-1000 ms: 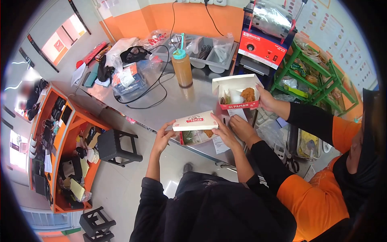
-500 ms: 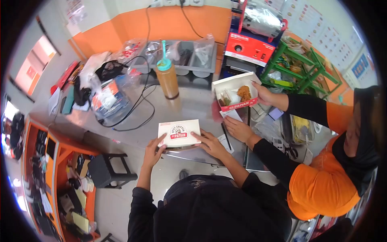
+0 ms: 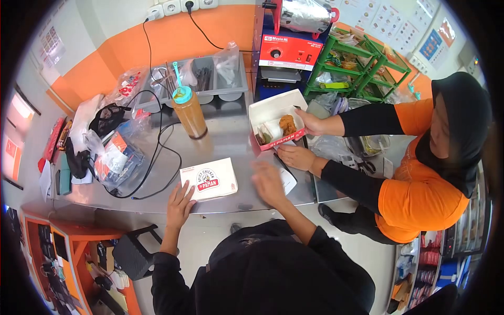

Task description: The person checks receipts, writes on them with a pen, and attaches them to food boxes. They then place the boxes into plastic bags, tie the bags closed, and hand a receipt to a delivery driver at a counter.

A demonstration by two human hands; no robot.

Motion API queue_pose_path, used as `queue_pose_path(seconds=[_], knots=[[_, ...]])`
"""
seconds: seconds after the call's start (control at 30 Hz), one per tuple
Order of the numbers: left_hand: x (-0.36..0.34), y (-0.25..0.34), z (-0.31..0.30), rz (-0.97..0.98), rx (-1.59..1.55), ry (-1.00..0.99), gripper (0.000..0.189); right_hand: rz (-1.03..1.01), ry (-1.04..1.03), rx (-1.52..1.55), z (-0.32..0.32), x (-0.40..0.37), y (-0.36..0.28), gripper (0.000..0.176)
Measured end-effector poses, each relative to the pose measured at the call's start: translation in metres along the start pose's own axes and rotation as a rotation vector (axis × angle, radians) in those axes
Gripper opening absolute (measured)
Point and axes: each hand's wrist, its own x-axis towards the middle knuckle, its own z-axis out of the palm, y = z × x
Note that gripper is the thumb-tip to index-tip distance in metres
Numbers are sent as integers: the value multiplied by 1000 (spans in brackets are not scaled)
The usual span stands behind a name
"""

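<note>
A closed white cardboard food box, printed "Spicy Chicken Si Paman", lies on the steel table. My left hand is at its left edge, fingers stretched out and touching the side and corner. To the right of the box, apart from it, my right hand is smeared by motion, and its fingers are unclear. A white slip of paper with a dark pen lies just beyond that hand. The co-worker on the right holds an open food box containing fried chicken and a white wrapped portion.
Behind the closed box stands a sauce bottle with a turquoise lid. Black cables and plastic-wrapped packs cover the left side. A grey utensil tray, a red-fronted machine and green racks line the back.
My right hand has come off the closed box and moved right, while my left stays at its edge. The box now sits turned, farther onto the table. The view has shifted right.
</note>
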Motion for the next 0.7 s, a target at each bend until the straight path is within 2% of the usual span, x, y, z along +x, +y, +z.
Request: queue_pose_path(seconds=[0.07,0.13,0.23,0.33,0.43,0.53,0.6,0.7], knots=[[-2,-1,1,-39,-29,12,44,408,183,-200,-8,-19,23,26],[-1,-3,1,-47,6,17,45,601,201,-320,-21,-31,48,25],[9,16,-9,-37,160,25,48,582,132,-315,-35,-44,62,22],[27,48,-3,-2,164,-1,52,510,81,-272,-37,-45,65,23],[45,54,31,-17,228,-81,53,506,21,-359,-30,-44,68,15],[57,50,36,-95,280,-77,53,510,-17,-391,-22,-46,71,15],[62,45,37,-82,306,-18,50,516,-66,-380,-20,-47,78,16],[66,49,43,-29,329,80,46,423,3,-264,-24,-51,88,14]])
